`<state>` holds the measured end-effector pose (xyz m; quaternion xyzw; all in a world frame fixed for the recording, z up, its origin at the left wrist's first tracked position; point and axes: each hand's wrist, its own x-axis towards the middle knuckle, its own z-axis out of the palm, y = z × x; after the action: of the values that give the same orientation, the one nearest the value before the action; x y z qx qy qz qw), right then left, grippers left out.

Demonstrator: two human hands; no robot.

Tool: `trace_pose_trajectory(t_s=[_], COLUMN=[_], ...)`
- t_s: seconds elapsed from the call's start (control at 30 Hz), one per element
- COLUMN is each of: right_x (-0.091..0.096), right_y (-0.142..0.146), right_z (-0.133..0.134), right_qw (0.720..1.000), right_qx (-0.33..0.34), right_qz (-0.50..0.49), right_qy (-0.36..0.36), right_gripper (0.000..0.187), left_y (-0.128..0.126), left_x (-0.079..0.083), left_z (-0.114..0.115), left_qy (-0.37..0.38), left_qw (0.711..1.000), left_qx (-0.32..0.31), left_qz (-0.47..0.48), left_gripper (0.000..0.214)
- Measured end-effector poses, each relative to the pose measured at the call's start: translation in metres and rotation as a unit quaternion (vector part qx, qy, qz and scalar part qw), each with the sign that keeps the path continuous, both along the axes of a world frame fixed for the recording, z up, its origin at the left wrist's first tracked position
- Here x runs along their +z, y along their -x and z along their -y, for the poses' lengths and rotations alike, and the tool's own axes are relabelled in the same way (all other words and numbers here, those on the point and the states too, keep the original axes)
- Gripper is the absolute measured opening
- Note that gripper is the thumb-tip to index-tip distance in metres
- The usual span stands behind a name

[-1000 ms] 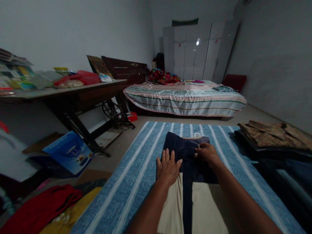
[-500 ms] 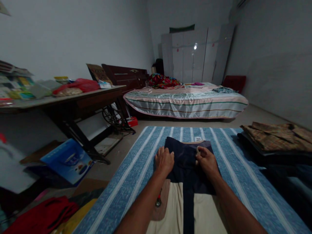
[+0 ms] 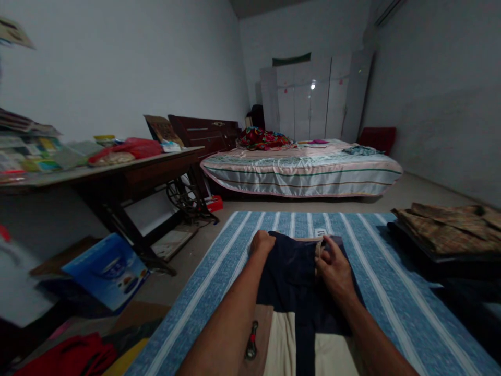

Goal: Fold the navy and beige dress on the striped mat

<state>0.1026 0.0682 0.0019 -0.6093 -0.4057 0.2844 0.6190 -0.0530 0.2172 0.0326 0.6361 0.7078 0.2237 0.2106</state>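
Note:
A navy, cream and brown garment [image 3: 291,271] lies spread on a blue-and-white striped cloth [image 3: 219,282]. A white tag [image 3: 320,233] shows at its top edge. On its brown panel is a small dark fitting with a red part [image 3: 252,340]. My left hand [image 3: 261,244] is closed at the garment's upper left corner, its fingertips partly hidden. My right hand [image 3: 334,266] pinches a light cord-like strip [image 3: 318,251] near the upper right of the garment, thumb and forefinger together.
Folded brown patterned clothes [image 3: 446,227] are stacked at the right. A bed [image 3: 301,180] stands ahead. To the left are a cluttered sewing-machine table [image 3: 152,166], a blue box [image 3: 109,271] and red cloth [image 3: 70,357] below.
My left hand has moved up and away to the garment's top left corner, its fingers closing there. My right hand stays near the upper right with the strip. The view has tilted up slightly.

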Motion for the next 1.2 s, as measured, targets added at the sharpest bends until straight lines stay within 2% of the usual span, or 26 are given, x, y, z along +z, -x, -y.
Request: trace_pose_trajectory(t_s=[0.1, 0.23, 0.47, 0.63, 0.8, 0.93, 1.1, 1.2], right_x=[0.006, 0.006, 0.005, 0.001, 0.006, 0.009, 0.005, 0.002], right_y=[0.005, 0.008, 0.009, 0.009, 0.009, 0.009, 0.007, 0.006], right_z=[0.004, 0.004, 0.000, -0.003, -0.003, -0.002, -0.005, -0.007], right_qw=[0.999, 0.995, 0.992, 0.991, 0.987, 0.984, 0.980, 0.978], right_qx=[0.044, 0.090, 0.096, 0.092, 0.079, 0.051, 0.069, 0.068], right_qz=[-0.005, -0.037, -0.075, -0.075, -0.125, -0.163, -0.178, -0.188], right_qy=[-0.032, -0.031, -0.041, -0.065, -0.063, -0.049, -0.060, -0.061], right_gripper=[0.074, 0.073, 0.066, 0.060, 0.059, 0.064, 0.063, 0.064], left_y=[0.002, 0.002, 0.005, 0.008, 0.010, 0.008, 0.005, 0.007], left_x=[-0.002, -0.005, -0.010, -0.014, -0.013, -0.010, 0.005, 0.017], left_z=[-0.009, -0.016, -0.028, -0.031, -0.033, -0.034, -0.040, -0.045], left_qy=[-0.004, -0.008, -0.018, -0.003, 0.015, 0.016, 0.007, 0.031], left_qw=[0.997, 0.980, 0.943, 0.928, 0.931, 0.950, 0.975, 0.980], left_qx=[-0.005, -0.009, -0.003, -0.023, -0.036, -0.046, -0.102, -0.142], left_qz=[0.083, 0.200, 0.332, 0.373, 0.364, 0.307, 0.199, 0.135], left_gripper=[0.005, 0.014, 0.034, 0.028, 0.033, 0.043, 0.059, 0.052])
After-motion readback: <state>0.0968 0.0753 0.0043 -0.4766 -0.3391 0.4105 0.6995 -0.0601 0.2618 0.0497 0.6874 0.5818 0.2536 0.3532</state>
